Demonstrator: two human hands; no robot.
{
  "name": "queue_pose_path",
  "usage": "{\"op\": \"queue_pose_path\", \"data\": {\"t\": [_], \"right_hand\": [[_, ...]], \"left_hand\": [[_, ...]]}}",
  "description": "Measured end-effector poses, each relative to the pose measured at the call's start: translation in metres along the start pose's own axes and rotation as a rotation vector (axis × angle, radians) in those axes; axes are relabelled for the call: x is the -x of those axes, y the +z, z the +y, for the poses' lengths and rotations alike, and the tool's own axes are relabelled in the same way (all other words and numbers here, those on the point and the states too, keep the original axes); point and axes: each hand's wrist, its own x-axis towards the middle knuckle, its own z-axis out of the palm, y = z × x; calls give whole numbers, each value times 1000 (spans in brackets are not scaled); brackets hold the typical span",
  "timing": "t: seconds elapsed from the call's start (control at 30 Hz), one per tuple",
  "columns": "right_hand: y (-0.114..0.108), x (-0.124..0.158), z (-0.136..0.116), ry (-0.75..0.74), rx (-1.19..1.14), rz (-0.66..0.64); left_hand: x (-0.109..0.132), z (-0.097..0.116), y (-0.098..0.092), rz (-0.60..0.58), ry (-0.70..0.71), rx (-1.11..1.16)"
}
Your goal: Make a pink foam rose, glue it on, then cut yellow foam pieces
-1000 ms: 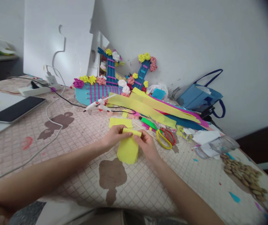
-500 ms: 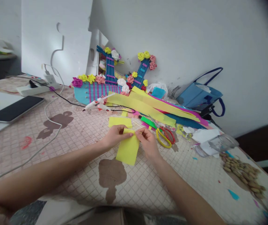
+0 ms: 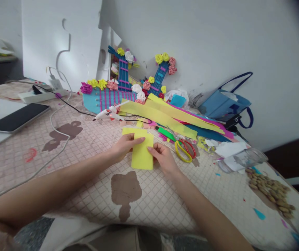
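Note:
A yellow rectangle of crepe paper [image 3: 142, 155] is held upright between my two hands, just above the table. My left hand [image 3: 125, 145] pinches its left edge near the top, thumb lying across the front. On the right edge, lower down, my right hand [image 3: 163, 156] grips it between thumb and fingers. Behind it a second yellow paper piece [image 3: 127, 131] lies partly covered. Scissors with one yellow and one red handle [image 3: 183, 150] rest to the right of my right hand, beside a green cutter [image 3: 165, 133].
A white glue gun [image 3: 109, 114] with a black cord lies behind my left hand. Long yellow crepe strips [image 3: 162, 116] and flower-decorated blue guitar shapes [image 3: 107, 99] are at the back. A phone [image 3: 18, 116], a clear jar [image 3: 251, 158] and peanuts [image 3: 269, 191] are at the sides.
The yellow paper was held at its top edge by both hands and slanted; now it is straighter and higher. My right hand has slid down to its right edge.

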Motion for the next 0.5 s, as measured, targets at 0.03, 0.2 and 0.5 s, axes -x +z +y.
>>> {"op": "queue_pose_path", "data": {"t": [0.03, 0.2, 0.5], "right_hand": [[-1, 0, 0, 6, -8, 4], [-5, -3, -4, 44, -34, 48], [-9, -6, -2, 43, -50, 62]], "left_hand": [[1, 0, 0, -21, -20, -6], [1, -2, 1, -62, -120, -34], [1, -5, 2, -50, -142, -76]]}}
